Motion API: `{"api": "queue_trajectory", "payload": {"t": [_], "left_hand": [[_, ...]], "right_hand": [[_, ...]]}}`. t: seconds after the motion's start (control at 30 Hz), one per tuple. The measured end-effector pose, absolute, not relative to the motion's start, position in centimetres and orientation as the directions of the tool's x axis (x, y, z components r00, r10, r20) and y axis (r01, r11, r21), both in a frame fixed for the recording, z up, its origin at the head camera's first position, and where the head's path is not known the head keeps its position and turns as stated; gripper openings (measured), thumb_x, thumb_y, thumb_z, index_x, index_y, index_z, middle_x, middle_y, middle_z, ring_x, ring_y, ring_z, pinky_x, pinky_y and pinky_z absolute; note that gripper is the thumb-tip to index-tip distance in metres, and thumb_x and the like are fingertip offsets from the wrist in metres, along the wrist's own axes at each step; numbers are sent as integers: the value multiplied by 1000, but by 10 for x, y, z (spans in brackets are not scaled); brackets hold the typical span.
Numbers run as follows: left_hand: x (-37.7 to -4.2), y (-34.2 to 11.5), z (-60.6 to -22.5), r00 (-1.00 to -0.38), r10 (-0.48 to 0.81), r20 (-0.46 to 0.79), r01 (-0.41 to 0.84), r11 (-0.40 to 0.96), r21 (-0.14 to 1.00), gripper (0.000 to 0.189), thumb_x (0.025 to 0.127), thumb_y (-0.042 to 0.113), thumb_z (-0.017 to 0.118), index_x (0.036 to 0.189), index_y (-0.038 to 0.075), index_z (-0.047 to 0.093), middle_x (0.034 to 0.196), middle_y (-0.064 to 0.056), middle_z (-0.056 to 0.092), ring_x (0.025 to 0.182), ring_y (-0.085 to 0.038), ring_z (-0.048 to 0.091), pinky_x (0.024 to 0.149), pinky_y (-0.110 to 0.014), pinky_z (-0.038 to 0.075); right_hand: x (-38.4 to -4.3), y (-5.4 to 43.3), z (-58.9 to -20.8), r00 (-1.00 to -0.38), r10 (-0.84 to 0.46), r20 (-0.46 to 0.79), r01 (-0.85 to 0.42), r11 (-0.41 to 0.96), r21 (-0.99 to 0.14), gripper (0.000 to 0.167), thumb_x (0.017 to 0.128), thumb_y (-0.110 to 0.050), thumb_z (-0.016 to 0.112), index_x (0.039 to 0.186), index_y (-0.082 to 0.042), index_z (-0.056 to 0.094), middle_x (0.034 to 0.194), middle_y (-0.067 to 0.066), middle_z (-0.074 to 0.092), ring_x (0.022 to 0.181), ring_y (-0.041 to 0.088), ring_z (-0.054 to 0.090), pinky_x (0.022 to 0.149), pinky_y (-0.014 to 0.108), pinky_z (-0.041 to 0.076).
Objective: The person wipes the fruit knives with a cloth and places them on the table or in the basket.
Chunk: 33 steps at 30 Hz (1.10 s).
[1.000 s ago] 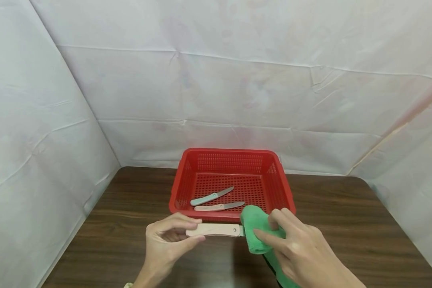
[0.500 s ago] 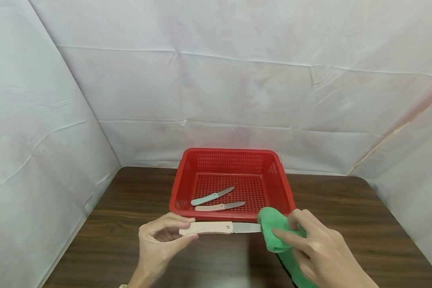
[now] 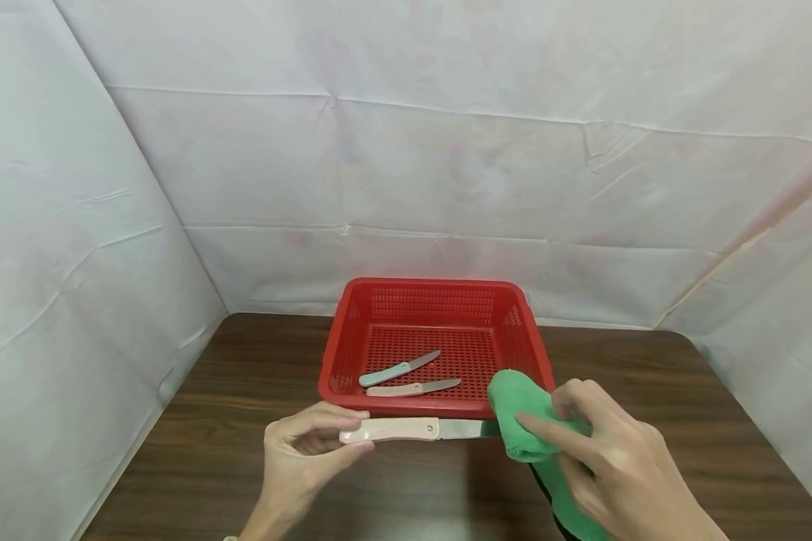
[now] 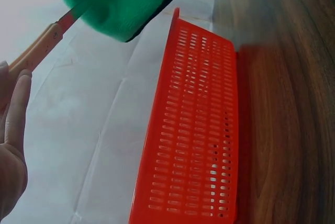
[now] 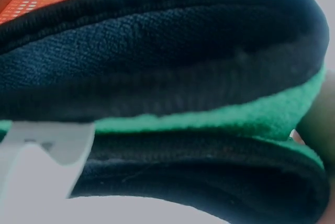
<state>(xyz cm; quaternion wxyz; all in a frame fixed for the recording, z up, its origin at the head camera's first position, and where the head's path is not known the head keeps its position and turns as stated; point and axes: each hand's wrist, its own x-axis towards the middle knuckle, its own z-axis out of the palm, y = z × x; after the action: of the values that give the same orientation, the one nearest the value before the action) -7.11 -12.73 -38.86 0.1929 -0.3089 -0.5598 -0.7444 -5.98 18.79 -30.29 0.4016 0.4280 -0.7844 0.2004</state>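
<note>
My left hand (image 3: 301, 458) pinches the pale pink handle of a folding knife (image 3: 395, 429) between thumb and fingers. Its blade is unfolded and points right, level, in front of the basket in the head view. My right hand (image 3: 616, 454) grips a folded green cloth (image 3: 524, 413), whose left edge is right at the blade's tip. Most of the blade is bare. In the left wrist view, the cloth (image 4: 115, 4) overlaps the blade end. Dark-edged folds of the cloth (image 5: 157, 67) fill the right wrist view, with a white tag (image 5: 47, 156) on them.
Behind the hands, a red perforated basket (image 3: 537, 353) stands on the dark wooden table (image 3: 243, 391). Two unfolded knives lie in it, one with a light blue handle (image 3: 384, 375) and one with a pink handle (image 3: 392, 391). White sheeting (image 3: 406, 165) hangs around the table.
The cloth in my right hand has slid rightward along the blade, from beside the handle to the tip, uncovering the metal. My left hand and the knife have shifted slightly left.
</note>
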Motion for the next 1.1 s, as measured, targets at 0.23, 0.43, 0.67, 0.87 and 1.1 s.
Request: {"api": "queue_trajectory", "payload": {"t": [0.23, 0.43, 0.67, 0.87, 1.1], "left_hand": [[-72, -123, -390, -738, 78, 670, 626, -291, 723, 37, 62, -28, 70, 95, -11, 67, 94, -25, 67, 78, -26, 69, 57, -37, 56], [-71, -119, -388, -749, 80, 657, 620, -263, 739, 36, 63, -26, 72, 95, -9, 68, 93, -23, 67, 79, -25, 68, 56, -36, 56], [-72, -115, -386, -738, 80, 670, 626, -286, 725, 36, 63, -26, 72, 94, -10, 68, 92, -24, 67, 79, -25, 68, 56, -35, 56], [-72, -116, -385, -720, 59, 692, 646, -306, 699, 38, 61, -29, 70, 94, -10, 68, 92, -24, 67, 81, -26, 68, 57, -35, 56], [-75, -119, -386, -687, 44, 725, 669, -353, 654, 42, 58, -34, 66, 93, -11, 68, 93, -23, 67, 84, -25, 68, 58, -33, 57]], "right_hand": [[-61, 176, -300, -334, -525, 783, -844, 537, 0, 43, 93, -11, 32, 90, -10, 75, 86, 3, 52, 77, 11, 45, 48, 7, 32], [-61, 166, -302, -341, -546, 765, -846, 533, 3, 45, 94, -12, 31, 89, -12, 76, 85, 2, 50, 75, 10, 44, 48, 8, 34], [-59, 154, -308, -376, -603, 704, -845, 534, 6, 47, 97, -14, 29, 92, -17, 75, 85, 1, 48, 71, 9, 41, 43, 7, 31], [-57, 153, -313, -426, -631, 649, -840, 543, -23, 48, 100, -18, 27, 93, -16, 75, 85, 0, 47, 74, 10, 40, 45, 7, 31], [-57, 160, -316, -465, -626, 626, -825, 562, -51, 49, 100, -23, 28, 93, -16, 76, 85, 0, 45, 75, 10, 40, 44, 7, 30]]}}
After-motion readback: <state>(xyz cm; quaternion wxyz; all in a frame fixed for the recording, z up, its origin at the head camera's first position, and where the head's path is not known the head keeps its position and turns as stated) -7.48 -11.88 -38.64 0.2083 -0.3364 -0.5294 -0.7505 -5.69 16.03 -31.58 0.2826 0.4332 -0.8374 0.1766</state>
